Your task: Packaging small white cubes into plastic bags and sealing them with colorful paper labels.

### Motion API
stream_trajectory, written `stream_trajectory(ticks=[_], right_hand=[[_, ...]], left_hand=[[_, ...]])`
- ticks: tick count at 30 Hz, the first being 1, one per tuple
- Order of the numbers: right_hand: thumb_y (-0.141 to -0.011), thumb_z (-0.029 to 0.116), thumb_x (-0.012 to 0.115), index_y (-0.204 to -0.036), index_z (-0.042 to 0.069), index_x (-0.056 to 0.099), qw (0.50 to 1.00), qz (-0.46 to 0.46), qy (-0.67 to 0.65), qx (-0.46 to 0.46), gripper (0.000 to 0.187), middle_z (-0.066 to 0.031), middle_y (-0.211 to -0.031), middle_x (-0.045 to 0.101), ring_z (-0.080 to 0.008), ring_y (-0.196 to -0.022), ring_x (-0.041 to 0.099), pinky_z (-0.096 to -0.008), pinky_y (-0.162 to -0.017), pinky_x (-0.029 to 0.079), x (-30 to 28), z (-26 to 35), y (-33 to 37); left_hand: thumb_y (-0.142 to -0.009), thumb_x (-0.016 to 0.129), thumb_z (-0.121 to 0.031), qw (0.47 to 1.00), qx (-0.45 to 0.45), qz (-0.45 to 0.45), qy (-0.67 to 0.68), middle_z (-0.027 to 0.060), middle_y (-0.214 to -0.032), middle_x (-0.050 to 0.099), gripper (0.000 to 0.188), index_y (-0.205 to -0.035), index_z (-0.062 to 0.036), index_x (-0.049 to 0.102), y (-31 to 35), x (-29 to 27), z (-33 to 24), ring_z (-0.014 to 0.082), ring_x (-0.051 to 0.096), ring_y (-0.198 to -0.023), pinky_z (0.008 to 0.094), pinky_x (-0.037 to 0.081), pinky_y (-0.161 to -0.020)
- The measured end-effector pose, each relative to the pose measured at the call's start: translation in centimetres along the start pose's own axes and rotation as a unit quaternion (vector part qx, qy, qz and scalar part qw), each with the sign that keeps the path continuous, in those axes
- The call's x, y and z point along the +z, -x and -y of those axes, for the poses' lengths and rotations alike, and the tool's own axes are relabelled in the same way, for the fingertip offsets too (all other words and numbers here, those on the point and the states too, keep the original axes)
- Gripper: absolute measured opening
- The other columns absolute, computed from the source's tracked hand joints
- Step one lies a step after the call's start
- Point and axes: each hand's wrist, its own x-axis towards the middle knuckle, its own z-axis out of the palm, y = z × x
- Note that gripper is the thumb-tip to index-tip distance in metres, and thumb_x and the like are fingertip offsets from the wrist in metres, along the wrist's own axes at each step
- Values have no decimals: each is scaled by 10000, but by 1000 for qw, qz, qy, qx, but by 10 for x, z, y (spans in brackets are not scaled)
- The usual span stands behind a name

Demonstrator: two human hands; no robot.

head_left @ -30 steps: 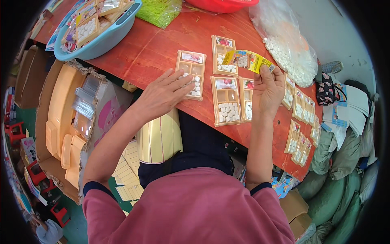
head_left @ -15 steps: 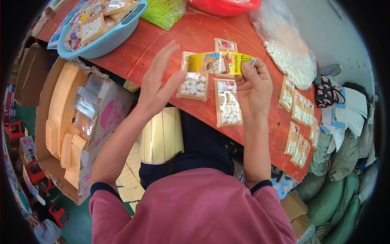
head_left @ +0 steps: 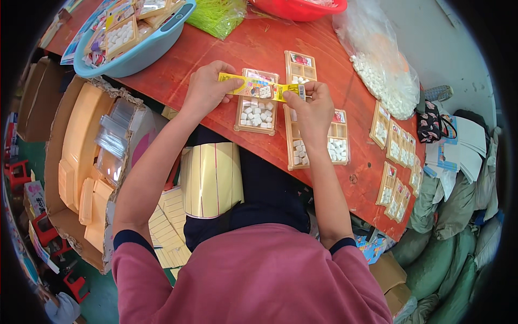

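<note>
A yellow printed strip [head_left: 260, 88] runs crosswise over the upper part of a pale tray [head_left: 254, 130] of white pieces (whether the two touch, I cannot tell). The left hand [head_left: 208, 90] pinches the strip's left end, thumb closed against fingers; the right hand [head_left: 314, 108] grips the other end likewise. Around them spreads the red table [head_left: 359, 156], with a blue basin [head_left: 141, 60] toward its left.

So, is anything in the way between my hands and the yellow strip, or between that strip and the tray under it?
Nothing visible: your left hand grips one end of the yellow strip, your right hand the other. It crosses above the tray with no object showing between them; any contact is unclear.
</note>
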Motion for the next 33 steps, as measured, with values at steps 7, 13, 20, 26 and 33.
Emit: stream_trajectory(ticks=[7, 13, 20, 26, 33], right_hand=[[-718, 90, 712, -890, 4, 509, 979, -12, 183, -88, 280, -178, -791, 615, -297, -637, 627, -364, -573, 487, 6, -4, -1], [-779, 56, 651, -931, 25, 452, 928, 56, 300, -215, 252, -170, -841, 575, -365, -784, 592, -438, -648, 471, 30, -1, 6], [-743, 72, 689, -909, 9, 484, 954, 167, 193, -160, 271, -167, -846, 613, -346, -821, 616, -415, -687, 485, 48, 16, 36], [-731, 100, 704, -920, 8, 505, 949, 184, 210, -144, 290, -174, -866, 637, -340, -821, 629, -411, -700, 486, 53, 27, 46], [-734, 101, 707, -924, 9, 513, 948, 182, 220, -139, 287, -159, -824, 648, -300, -771, 645, -387, -678, 494, 53, 25, 48]], left_hand=[[-763, 718, -182, 991, 18, 8, -129, 123, -726, 645, 281, -912, 12, 580, -1, 8, -5, 123, 605, -539, 260, 483, -473], [-794, 667, -144, 969, 73, -27, -234, 98, -658, 620, 204, -880, -2, 549, 17, -6, 6, 103, 579, -513, 258, 466, -455], [-858, 580, -113, 995, -98, -33, 13, 100, -744, 633, 153, -941, 7, 533, 92, -45, 28, 115, 621, -595, 244, 498, -487], [-942, 480, -129, 985, -104, -33, 133, 89, -841, 626, 124, -994, -17, 487, 104, -32, 64, 142, 640, -692, 262, 547, -549], [-923, 526, -82, 941, -74, -171, 281, 16, -816, 603, 62, -943, -26, 506, 112, 1, 71, 46, 542, -681, 201, 471, -616]])
